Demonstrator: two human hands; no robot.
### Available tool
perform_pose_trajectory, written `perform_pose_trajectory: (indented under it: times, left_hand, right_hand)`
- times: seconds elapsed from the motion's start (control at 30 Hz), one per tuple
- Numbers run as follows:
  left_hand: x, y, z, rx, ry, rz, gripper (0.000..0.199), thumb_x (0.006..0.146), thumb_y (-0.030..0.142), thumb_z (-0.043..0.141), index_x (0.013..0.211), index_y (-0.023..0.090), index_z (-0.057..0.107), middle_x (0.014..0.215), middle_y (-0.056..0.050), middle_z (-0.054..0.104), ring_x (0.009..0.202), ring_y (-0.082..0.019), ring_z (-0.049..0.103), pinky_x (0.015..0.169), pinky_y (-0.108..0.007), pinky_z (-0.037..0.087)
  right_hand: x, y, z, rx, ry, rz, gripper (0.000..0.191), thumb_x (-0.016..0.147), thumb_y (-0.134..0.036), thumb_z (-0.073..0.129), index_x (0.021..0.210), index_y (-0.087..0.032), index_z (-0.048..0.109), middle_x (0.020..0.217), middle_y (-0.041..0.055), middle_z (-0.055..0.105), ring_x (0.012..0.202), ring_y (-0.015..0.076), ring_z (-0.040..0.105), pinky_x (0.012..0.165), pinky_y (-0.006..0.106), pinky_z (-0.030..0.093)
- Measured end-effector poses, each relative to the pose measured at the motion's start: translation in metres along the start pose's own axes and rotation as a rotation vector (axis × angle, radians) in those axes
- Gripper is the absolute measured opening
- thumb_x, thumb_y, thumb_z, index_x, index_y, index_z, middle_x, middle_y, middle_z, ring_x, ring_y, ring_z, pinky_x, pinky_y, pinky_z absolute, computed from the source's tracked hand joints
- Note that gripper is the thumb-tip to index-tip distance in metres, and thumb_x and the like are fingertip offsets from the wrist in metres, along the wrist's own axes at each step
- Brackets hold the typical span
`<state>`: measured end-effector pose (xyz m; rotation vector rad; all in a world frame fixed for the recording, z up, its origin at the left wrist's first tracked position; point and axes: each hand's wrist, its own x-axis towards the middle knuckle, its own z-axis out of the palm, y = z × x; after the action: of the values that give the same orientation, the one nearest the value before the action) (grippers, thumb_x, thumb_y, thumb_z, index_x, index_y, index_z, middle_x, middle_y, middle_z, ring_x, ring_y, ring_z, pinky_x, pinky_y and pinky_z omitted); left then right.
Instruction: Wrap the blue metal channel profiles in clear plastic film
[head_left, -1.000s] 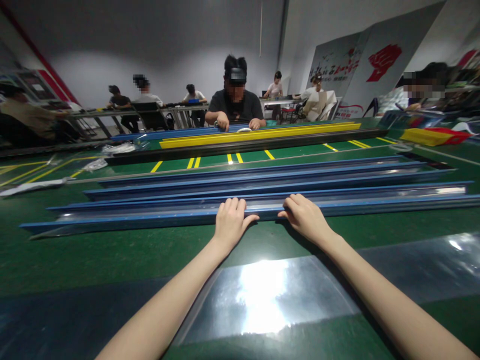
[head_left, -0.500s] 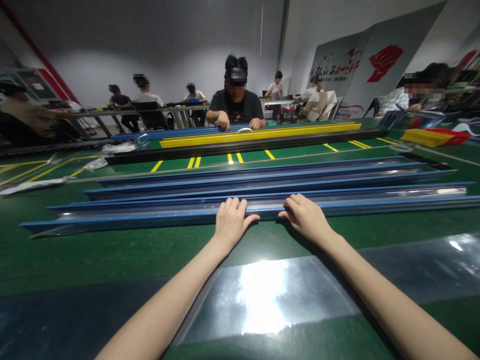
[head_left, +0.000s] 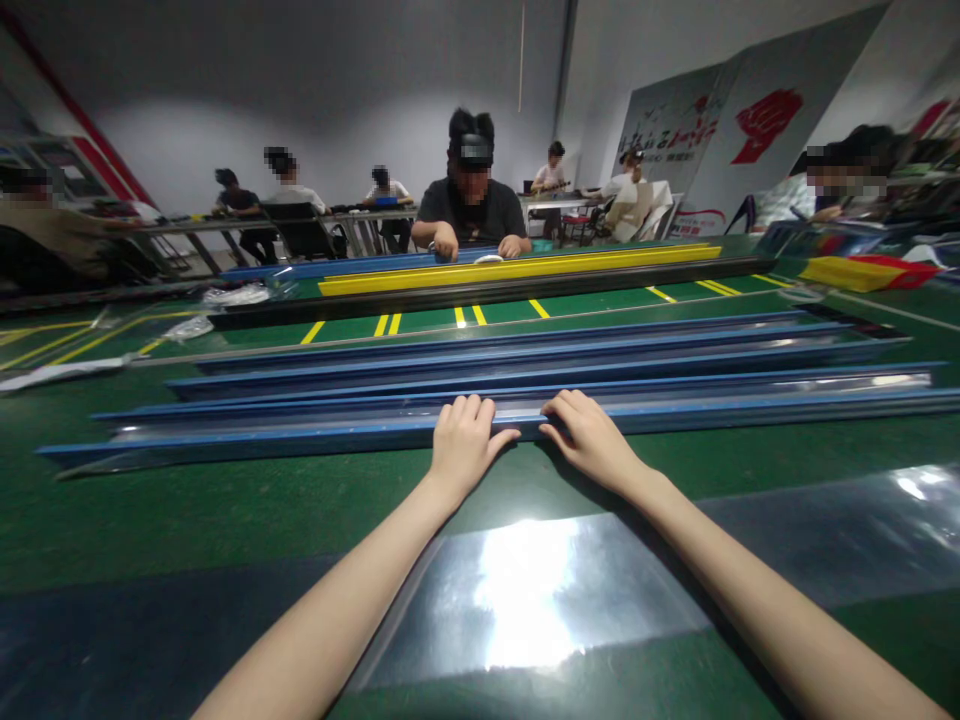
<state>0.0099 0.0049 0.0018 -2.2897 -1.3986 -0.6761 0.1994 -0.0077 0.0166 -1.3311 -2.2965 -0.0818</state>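
A long blue channel strip (head_left: 285, 440) lies across the green table, the nearest of several. My left hand (head_left: 463, 440) is closed over its near edge at the middle, fingers on top and thumb on the near side. Just to the right, my right hand (head_left: 589, 435) grips the same edge, its fingers curled over the top and its thumb below. A small gap separates the two thumbs. Under my forearms a clear, shiny plastic sheet (head_left: 420, 600) is spread on the table.
More blue strips (head_left: 375, 375) lie just beyond. Farther back are a black strip (head_left: 525, 287), a yellow strip (head_left: 525, 268) and crumpled plastic (head_left: 236, 295). Across the table sits a person (head_left: 471, 205) with both hands at a blue strip. Yellow and red trays (head_left: 855, 274) stand at right.
My right hand has slid left along the near edge of the strip, closer to my left hand. My left hand has hardly moved.
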Motion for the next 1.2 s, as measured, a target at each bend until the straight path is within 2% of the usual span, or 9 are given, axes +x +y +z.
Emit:
perform_pose_trajectory:
  times: [0.4,0.6,0.7,0.93,1.07,1.2]
  left_hand:
    - [-0.001,-0.002,-0.001,-0.048,0.027,0.096,0.029,0.08,0.045,0.051,0.08,0.016,0.053,0.079,-0.005,0.057,0.076,-0.019,0.048,0.066,-0.03,0.031]
    - [-0.002,0.0,-0.002,-0.071,0.031,0.187,0.027,0.083,0.04,0.049,0.093,0.015,0.053,0.085,-0.005,0.059,0.08,-0.019,0.049,0.069,-0.03,0.032]
    - [-0.003,-0.001,-0.001,-0.042,0.03,0.17,0.031,0.082,0.042,0.049,0.098,0.015,0.053,0.088,-0.005,0.06,0.082,-0.02,0.049,0.07,-0.031,0.032]
    - [-0.003,0.0,0.001,0.02,-0.028,0.111,0.034,0.079,0.048,0.051,0.091,0.016,0.056,0.086,-0.005,0.06,0.082,-0.021,0.049,0.069,-0.032,0.031]
    - [-0.002,0.003,-0.001,0.029,-0.048,0.103,0.033,0.079,0.048,0.051,0.089,0.017,0.056,0.086,-0.005,0.06,0.082,-0.02,0.05,0.069,-0.032,0.03]
    - [-0.001,0.003,-0.001,0.033,-0.052,0.099,0.033,0.079,0.048,0.05,0.088,0.016,0.056,0.085,-0.005,0.06,0.081,-0.02,0.049,0.068,-0.032,0.03]
  right_hand:
    - [0.002,-0.001,-0.008,-0.208,-0.032,-0.023,0.009,0.083,-0.019,0.043,0.08,-0.018,0.051,0.081,0.0057,0.055,0.078,0.0189,0.046,0.066,0.028,0.033]
    - [-0.003,0.009,-0.016,-0.263,-0.052,-0.005,0.008,0.082,-0.019,0.044,0.079,-0.018,0.051,0.08,0.0051,0.056,0.079,0.0185,0.049,0.065,0.027,0.032]
    - [-0.006,0.016,-0.022,-0.284,-0.066,0.019,0.009,0.082,-0.02,0.043,0.078,-0.019,0.051,0.079,0.0045,0.057,0.078,0.0177,0.05,0.063,0.026,0.032]
    - [-0.016,0.031,-0.035,-0.319,-0.107,0.113,0.007,0.079,-0.019,0.044,0.078,-0.02,0.051,0.082,0.0034,0.058,0.079,0.0165,0.052,0.057,0.024,0.03]
    - [-0.018,0.029,-0.036,-0.344,-0.1,0.117,0.006,0.078,-0.019,0.045,0.078,-0.02,0.051,0.081,0.0034,0.059,0.078,0.0169,0.052,0.058,0.025,0.03]
    - [-0.018,0.026,-0.034,-0.346,-0.07,0.107,0.012,0.079,-0.029,0.046,0.079,-0.02,0.052,0.081,0.0041,0.059,0.078,0.0181,0.052,0.062,0.027,0.032]
